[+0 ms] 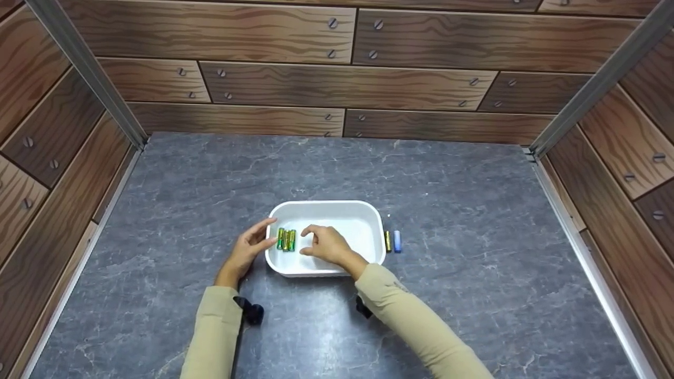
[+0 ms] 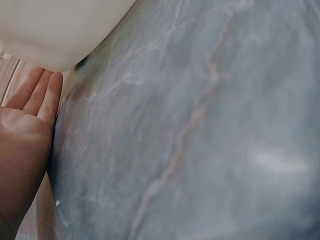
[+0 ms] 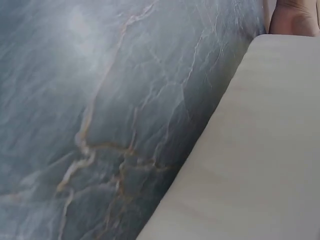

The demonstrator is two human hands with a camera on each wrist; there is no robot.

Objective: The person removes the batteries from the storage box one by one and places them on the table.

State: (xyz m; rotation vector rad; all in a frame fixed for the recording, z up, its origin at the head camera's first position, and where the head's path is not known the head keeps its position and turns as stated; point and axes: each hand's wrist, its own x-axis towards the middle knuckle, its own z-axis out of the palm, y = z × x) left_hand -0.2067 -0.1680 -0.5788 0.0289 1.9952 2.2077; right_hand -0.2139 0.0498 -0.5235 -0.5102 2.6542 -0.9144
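Right hand [image 1: 327,245]: thumb and fingertips apart, over the tray [image 1: 326,210].
Left hand [image 1: 248,248]: thumb and fingers spread, at the tray's left end.
Green batteries [image 1: 286,240]: inside, left end, side by side.
Battery grip: best light and square, lest neighbours roll.

tray [image 1: 363,231] free rightward, green batteries [image 1: 286,240] block left

No lettering or numbers can be read
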